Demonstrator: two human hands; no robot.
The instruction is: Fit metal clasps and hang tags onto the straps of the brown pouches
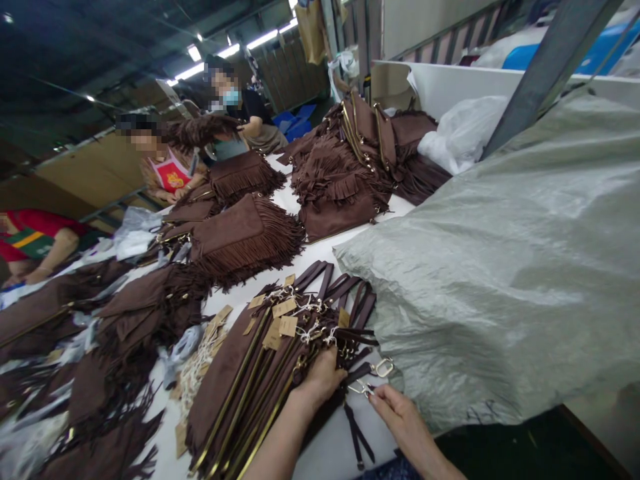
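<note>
A row of brown suede bags with gold zippers stands packed together in front of me, tan paper tags hanging from white strings. My left hand reaches in at their strap ends, its fingers partly hidden among the straps; what they hold cannot be made out. Beside it, my right hand pinches a metal clasp between thumb and fingertips. A gold oval ring on a brown strap lies just above the clasp. Thin dark strips hang below.
A large grey-green plastic sheet covers the right side. Fringed brown bags are heaped across the white table, with bundled tags at left. Several people, one in a red apron, are across the table.
</note>
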